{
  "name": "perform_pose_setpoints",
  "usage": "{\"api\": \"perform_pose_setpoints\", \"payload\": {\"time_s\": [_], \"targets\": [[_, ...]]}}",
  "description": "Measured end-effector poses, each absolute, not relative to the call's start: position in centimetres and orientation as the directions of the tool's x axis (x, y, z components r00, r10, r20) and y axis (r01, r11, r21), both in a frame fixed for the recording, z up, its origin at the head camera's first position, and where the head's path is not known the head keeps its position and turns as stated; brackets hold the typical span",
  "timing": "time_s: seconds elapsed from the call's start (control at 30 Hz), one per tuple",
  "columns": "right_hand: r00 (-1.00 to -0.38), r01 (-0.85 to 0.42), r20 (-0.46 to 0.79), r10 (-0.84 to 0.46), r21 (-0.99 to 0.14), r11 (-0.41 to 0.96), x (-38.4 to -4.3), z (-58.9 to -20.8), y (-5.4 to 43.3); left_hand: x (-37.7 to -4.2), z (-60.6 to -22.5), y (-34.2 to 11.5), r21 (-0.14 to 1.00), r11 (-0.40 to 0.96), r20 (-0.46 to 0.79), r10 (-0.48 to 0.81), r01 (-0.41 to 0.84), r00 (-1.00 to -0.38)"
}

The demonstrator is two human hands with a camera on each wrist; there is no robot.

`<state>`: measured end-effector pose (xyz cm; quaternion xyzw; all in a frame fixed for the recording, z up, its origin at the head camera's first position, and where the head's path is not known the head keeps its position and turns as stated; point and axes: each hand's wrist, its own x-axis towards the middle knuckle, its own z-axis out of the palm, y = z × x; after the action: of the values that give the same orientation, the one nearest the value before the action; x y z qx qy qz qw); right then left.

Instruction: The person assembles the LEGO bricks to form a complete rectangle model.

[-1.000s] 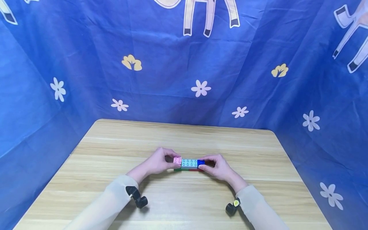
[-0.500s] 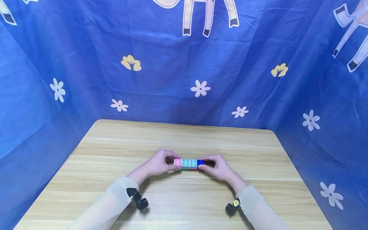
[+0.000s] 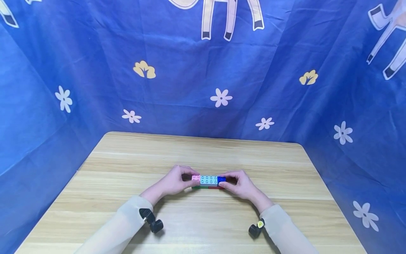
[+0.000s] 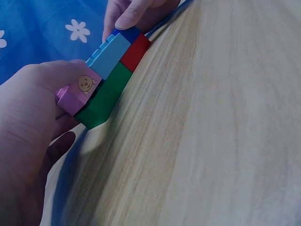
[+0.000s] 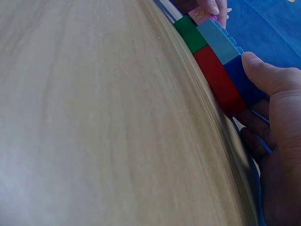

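Observation:
A two-layer row of toy building bricks stands on the table. Its lower layer is a green brick and a red brick. On top, a light blue brick bridges both, between a pink brick with a printed animal face and a dark blue brick. My left hand pinches the pink brick between thumb and fingers, over the green one's end; a thin dark line shows beneath it. My right hand grips the dark blue brick at the other end, its thumb at the top edge.
The wood-grain table reaches back to a blue patterned cloth hanging behind and on both sides. A black wrist camera hangs from the left cuff, another camera from the right.
My left hand and the pink brick have shifted slightly towards me, so the brick's top lines up with the light blue one. My right hand stays where it was.

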<state>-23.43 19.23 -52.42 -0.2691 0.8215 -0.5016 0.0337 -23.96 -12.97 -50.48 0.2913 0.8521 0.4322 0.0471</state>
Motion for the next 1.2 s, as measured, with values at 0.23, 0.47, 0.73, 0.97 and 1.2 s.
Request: {"api": "perform_pose_setpoints", "payload": {"time_s": [0.23,0.47,0.73,0.97,1.2], "targets": [[-0.856,-0.405,0.213,-0.471,-0.843,0.354,-23.43,-52.41,19.16,-23.9,-50.47,-13.0,0.776,0.445,0.172,0.534,0.448,-0.828],[-0.858,-0.402,0.214,-0.466,-0.845,0.353,-23.48,-52.48,19.12,-24.0,-50.28,-12.99,0.746,0.468,0.184,0.54,0.475,-0.821],[-0.857,-0.404,0.216,-0.467,-0.846,0.349,-23.71,-52.78,19.22,-24.11,-50.26,-13.02,0.774,0.465,0.15,0.524,0.43,-0.838],[-0.85,-0.417,0.223,-0.477,-0.838,0.352,-23.86,-52.63,19.1,-24.24,-50.25,-13.07,0.784,0.465,0.132,0.523,0.412,-0.842],[-0.86,-0.399,0.212,-0.465,-0.847,0.351,-23.69,-52.6,19.0,-24.04,-50.12,-13.03,0.794,0.472,0.105,0.513,0.382,-0.852]]}}
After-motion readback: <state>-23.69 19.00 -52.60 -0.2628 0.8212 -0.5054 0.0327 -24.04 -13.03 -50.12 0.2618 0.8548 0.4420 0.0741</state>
